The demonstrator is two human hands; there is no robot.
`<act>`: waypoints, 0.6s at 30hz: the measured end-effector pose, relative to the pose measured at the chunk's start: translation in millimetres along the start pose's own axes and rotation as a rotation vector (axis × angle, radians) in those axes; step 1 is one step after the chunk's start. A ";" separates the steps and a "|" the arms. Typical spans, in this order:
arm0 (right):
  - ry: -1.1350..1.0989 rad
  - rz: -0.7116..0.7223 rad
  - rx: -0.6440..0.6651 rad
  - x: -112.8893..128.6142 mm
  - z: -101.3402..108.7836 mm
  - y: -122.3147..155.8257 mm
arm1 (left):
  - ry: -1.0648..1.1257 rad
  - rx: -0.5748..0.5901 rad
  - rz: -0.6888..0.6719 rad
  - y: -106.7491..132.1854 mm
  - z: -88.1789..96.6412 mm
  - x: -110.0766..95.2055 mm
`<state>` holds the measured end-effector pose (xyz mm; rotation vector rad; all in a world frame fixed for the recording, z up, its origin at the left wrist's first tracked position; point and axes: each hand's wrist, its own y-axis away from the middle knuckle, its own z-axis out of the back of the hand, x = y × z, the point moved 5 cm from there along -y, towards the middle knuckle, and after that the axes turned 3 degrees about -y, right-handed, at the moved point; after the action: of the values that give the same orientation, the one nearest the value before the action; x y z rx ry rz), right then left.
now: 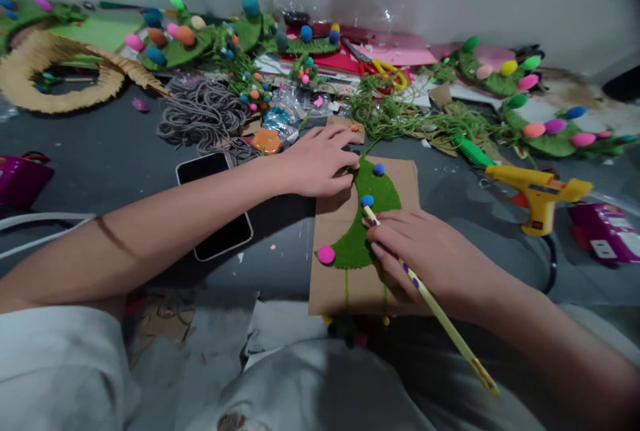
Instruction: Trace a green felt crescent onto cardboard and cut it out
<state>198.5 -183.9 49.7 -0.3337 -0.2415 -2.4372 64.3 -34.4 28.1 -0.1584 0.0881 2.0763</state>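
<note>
A green felt crescent (371,217) lies on a piece of brown cardboard (330,284) in front of me. It carries a pink pom-pom (326,255) and two blue pom-poms (367,201). My left hand (320,161) presses the crescent's upper tip with curled fingers. My right hand (425,257) is closed on a yellow pencil (440,314) whose tip touches the lower blue pom-pom.
A black phone (215,204) lies left of the cardboard. A yellow glue gun (537,194) rests at the right, near a purple box (605,234). Green yarn (400,114), grey cord (203,114), scissors (383,71) and finished pom-pom pieces (185,41) crowd the far side.
</note>
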 end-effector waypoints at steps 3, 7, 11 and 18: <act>-0.012 -0.006 0.012 0.6 1.3 -1.9 | -0.145 -0.042 -0.158 -1.1 1.1 -4.9; -0.034 -0.021 0.027 -1.0 2.1 -4.8 | -0.166 -0.011 -0.260 -5.0 -0.7 -9.4; -0.038 -0.027 0.043 -3.0 2.5 -5.5 | -0.085 0.018 -0.295 -8.7 -0.4 -10.0; -0.036 -0.022 0.031 -2.5 1.3 -5.5 | -0.048 0.049 -0.359 -8.9 -0.6 -13.8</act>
<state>197.1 -177.9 49.7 -0.3632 -0.2992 -2.4478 78.8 -42.1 29.6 -0.0867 0.0753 1.7168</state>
